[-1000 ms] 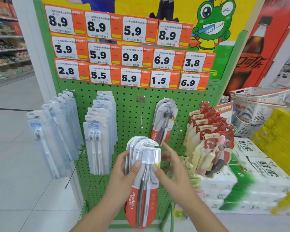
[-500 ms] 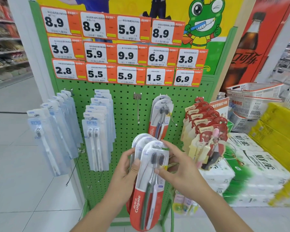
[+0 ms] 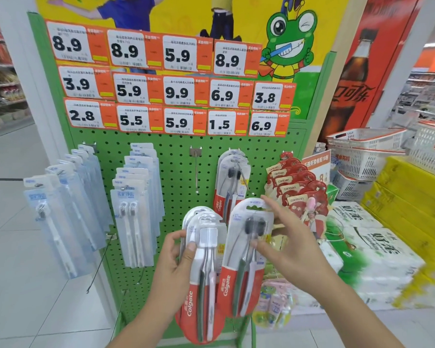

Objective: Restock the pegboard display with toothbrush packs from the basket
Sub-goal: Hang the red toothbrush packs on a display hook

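Left hand [image 3: 172,257]: curled around a stack of toothbrush packs [image 3: 202,272]; the thumb is laid on the front pack, the fingers are wrapped behind the stack.
Stack of toothbrush packs: held upright in front of the lower pegboard [image 3: 178,172], red lettered ends down, rounded tops up; several rounded tops are seen fanned behind the front one.
Right hand [image 3: 284,244]: clamped on a single toothbrush pack [image 3: 246,257]; the thumb is pressed on its front below the brush heads, the index finger is stretched up along its top right edge.
Single toothbrush pack: held just right of the stack, tilted slightly, apart from it at the top and close to it lower down; two dark brush heads are seen through the clear cover.
Hanging pack [image 3: 230,182]: same kind, hung on a hook just above the right hand and behind the single pack.
Bare hook [image 3: 196,169]: seen above the left hand, nothing hung on it.
Blue packs [image 3: 133,212]: two rows hung well left of the left hand.
Red card packs [image 3: 299,189]: a row hung just beyond the right hand's fingertips.
Price tags [image 3: 176,91]: three rows fixed high above both hands.
White baskets [image 3: 364,151]: stacked far right of the right hand; whether toothbrush packs are held in them cannot be told.
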